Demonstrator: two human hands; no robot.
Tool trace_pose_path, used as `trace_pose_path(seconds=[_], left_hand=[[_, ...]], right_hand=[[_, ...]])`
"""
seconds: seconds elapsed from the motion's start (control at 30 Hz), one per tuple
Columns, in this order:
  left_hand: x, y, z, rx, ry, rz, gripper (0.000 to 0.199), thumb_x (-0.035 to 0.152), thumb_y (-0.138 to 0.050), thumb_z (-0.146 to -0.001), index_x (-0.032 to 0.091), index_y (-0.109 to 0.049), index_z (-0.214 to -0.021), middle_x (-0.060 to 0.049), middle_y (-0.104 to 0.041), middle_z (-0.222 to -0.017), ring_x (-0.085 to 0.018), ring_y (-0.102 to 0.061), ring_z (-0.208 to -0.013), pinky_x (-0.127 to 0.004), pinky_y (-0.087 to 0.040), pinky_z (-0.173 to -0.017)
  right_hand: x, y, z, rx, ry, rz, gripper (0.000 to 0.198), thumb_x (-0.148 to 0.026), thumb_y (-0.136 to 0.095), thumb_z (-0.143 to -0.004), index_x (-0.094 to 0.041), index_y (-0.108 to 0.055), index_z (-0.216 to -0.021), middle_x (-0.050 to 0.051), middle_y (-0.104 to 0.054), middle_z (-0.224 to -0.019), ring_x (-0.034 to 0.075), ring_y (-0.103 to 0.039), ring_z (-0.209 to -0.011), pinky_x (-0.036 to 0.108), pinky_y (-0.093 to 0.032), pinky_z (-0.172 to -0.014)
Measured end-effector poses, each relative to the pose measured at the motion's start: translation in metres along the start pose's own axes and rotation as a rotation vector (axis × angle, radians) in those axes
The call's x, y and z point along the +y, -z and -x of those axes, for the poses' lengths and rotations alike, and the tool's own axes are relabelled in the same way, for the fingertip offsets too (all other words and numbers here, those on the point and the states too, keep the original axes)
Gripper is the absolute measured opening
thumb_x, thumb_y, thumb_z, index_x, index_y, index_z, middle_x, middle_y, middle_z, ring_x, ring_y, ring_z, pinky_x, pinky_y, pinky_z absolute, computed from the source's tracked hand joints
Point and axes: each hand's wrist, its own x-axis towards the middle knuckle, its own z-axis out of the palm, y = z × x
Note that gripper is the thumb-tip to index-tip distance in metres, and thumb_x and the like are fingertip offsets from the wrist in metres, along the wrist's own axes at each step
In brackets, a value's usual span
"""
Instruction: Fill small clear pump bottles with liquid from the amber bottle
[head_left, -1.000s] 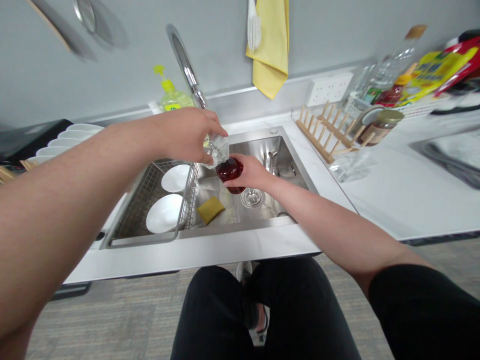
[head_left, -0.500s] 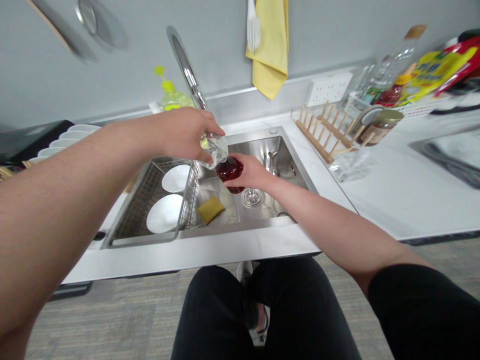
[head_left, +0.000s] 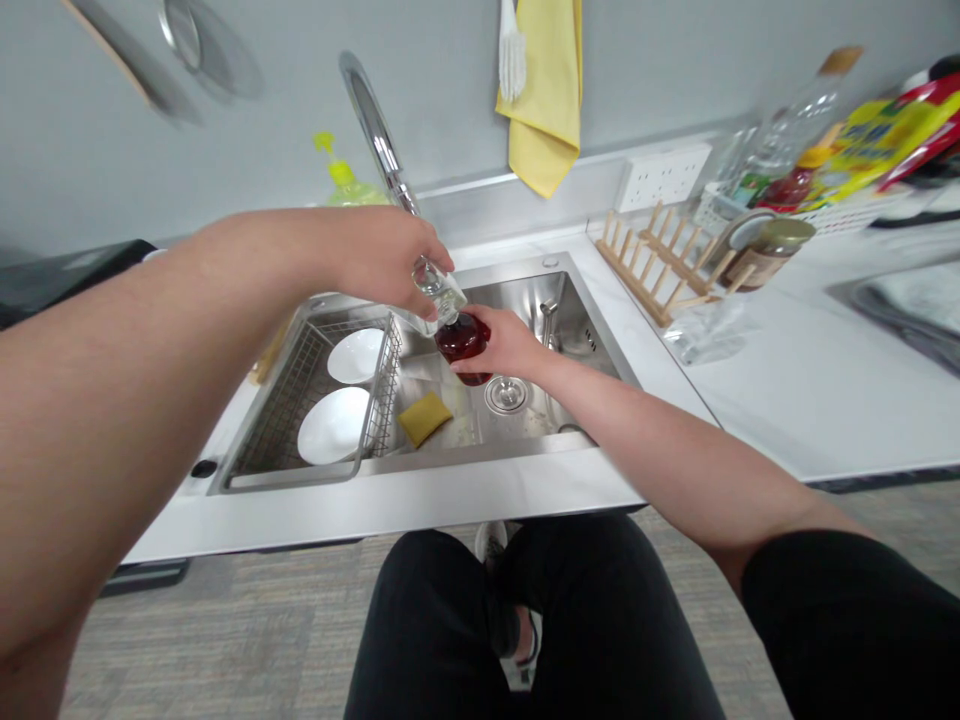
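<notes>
My left hand [head_left: 397, 262] is wrapped round a clear bottle [head_left: 444, 293], tipped over to the right with its mouth down. That mouth meets the top of a dark red, see-through bottle [head_left: 463, 338]; whether liquid runs between them I cannot make out. My right hand [head_left: 504, 343] grips the red bottle from its right side, thumb and fingers around it, and its base is partly hidden. Both are held above the sink [head_left: 480, 425]. A yellow sponge [head_left: 425, 418] lies on the sink floor below, left of the drain [head_left: 507, 395].
A wire basket [head_left: 386, 370] with two white bowls [head_left: 335, 426] fills the sink's left side. Behind stand the faucet [head_left: 379, 135] and a yellow-green pump bottle [head_left: 349, 185]. To the right are a wooden rack [head_left: 667, 265], a jar [head_left: 772, 255] and a crumpled clear bag [head_left: 705, 335].
The clear bottle, in my left hand, is tipped a little more steeply over the red one. The whole view has shifted slightly, and my right hand keeps its grip.
</notes>
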Motion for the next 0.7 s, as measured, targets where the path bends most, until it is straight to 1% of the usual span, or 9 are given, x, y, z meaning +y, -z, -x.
trace_pose_path(seconds=[0.23,0.37,0.53,0.6,0.7], left_hand=[[0.002,0.004,-0.004,-0.040,0.017,-0.027,0.082,0.067,-0.077,-0.091,0.023,-0.074,-0.160,-0.012,-0.084,-0.143,-0.032,-0.077,-0.120,-0.046,-0.058,-0.110],[0.002,0.004,-0.005,-0.045,0.013,-0.073,0.082,0.069,-0.076,-0.092,0.023,-0.073,-0.160,-0.012,-0.082,-0.149,-0.032,-0.075,-0.123,-0.044,-0.059,-0.109],[0.008,0.005,-0.005,-0.043,0.017,-0.115,0.080,0.068,-0.077,-0.094,0.026,-0.073,-0.162,-0.009,-0.081,-0.150,-0.031,-0.075,-0.123,-0.043,-0.058,-0.110],[0.009,0.004,-0.007,-0.038,0.028,-0.118,0.081,0.066,-0.084,-0.091,0.025,-0.075,-0.160,-0.010,-0.083,-0.144,-0.031,-0.076,-0.122,-0.044,-0.058,-0.111],[0.006,-0.001,-0.014,-0.031,0.055,-0.100,0.088,0.062,-0.098,-0.081,0.021,-0.079,-0.156,-0.011,-0.084,-0.134,-0.034,-0.078,-0.122,-0.047,-0.059,-0.111]], right_hand=[[-0.001,0.000,0.000,-0.007,-0.009,0.014,0.082,-0.043,-0.110,-0.066,-0.029,-0.079,-0.141,0.006,-0.088,-0.131,0.038,-0.083,-0.125,0.056,-0.064,-0.117],[-0.002,0.000,0.000,-0.007,0.003,0.027,0.080,-0.045,-0.110,-0.066,-0.028,-0.080,-0.139,0.007,-0.088,-0.127,0.039,-0.084,-0.123,0.056,-0.064,-0.116],[-0.002,0.000,0.000,-0.004,0.004,0.030,0.079,-0.046,-0.109,-0.067,-0.027,-0.080,-0.137,0.007,-0.089,-0.122,0.038,-0.084,-0.121,0.054,-0.064,-0.113],[-0.002,0.000,0.000,-0.008,-0.002,0.034,0.078,-0.046,-0.110,-0.067,-0.027,-0.079,-0.136,0.007,-0.088,-0.121,0.038,-0.083,-0.121,0.053,-0.064,-0.112],[-0.002,0.000,0.000,-0.013,-0.007,0.041,0.078,-0.046,-0.110,-0.066,-0.026,-0.079,-0.135,0.007,-0.088,-0.118,0.038,-0.083,-0.120,0.053,-0.064,-0.110]])
